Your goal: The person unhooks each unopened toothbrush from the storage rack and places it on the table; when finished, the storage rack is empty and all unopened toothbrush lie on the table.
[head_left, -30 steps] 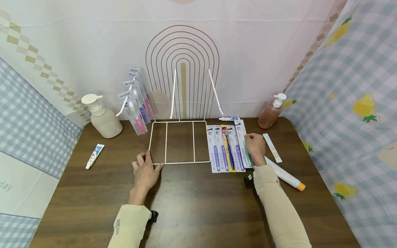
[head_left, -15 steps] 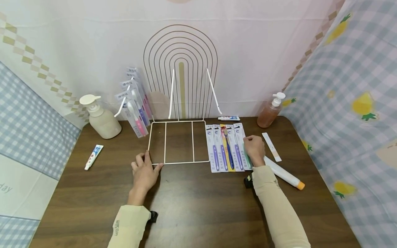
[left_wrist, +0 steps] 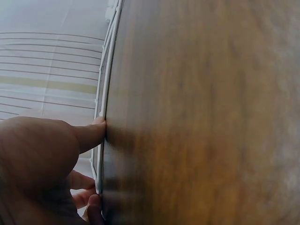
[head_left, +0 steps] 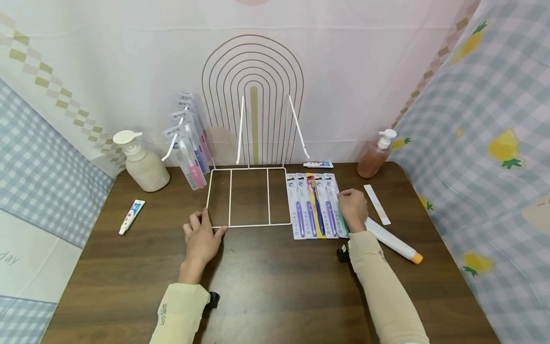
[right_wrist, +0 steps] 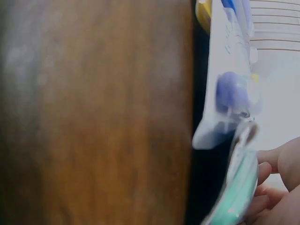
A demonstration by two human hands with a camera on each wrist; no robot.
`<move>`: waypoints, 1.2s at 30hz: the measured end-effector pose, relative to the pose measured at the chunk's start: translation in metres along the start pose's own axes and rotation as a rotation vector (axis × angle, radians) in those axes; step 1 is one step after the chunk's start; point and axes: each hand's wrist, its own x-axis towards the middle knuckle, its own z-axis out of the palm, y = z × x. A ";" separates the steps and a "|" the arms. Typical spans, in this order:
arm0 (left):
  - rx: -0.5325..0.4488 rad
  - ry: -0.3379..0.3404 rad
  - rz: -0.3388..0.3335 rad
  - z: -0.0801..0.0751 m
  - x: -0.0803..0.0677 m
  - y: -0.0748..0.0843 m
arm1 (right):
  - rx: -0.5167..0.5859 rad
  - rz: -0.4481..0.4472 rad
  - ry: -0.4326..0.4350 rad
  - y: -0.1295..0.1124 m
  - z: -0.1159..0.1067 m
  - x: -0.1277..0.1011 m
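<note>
My left hand (head_left: 202,241) rests at the near left corner of a white wire rack (head_left: 250,225). Its thumb touches the front bar, and the other fingertips lie by the left bar, as the left wrist view also shows. On the right, my right hand (head_left: 353,206) pinches the edge of a packaged toothbrush with a green handle (head_left: 342,220). That pack looks tilted up in the right wrist view. It lies at the end of a row of packaged toothbrushes (head_left: 300,215), several with purple handles and one blue on a yellow card.
Packaged toothbrushes (head_left: 189,157) hang from the rack's left hook. A cream pump bottle (head_left: 147,167) and small toothpaste tube (head_left: 132,217) stand or lie left. An amber pump bottle (head_left: 374,157), another small tube (head_left: 318,165), a white tube with orange cap (head_left: 393,241) and narrow packet (head_left: 377,204) are right.
My right hand has drawn the green toothbrush pack toward me, so its top lines up with the row. The left hand stays at the rack's corner.
</note>
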 end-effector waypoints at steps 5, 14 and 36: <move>0.000 -0.008 -0.008 -0.002 -0.001 0.003 | 0.002 -0.008 -0.003 0.000 -0.001 -0.002; -0.007 0.033 0.011 -0.002 -0.003 0.001 | -0.097 -0.308 -0.015 -0.023 0.014 -0.036; -0.018 0.044 0.000 0.004 0.000 0.000 | -0.360 -0.745 -0.324 -0.051 0.052 -0.103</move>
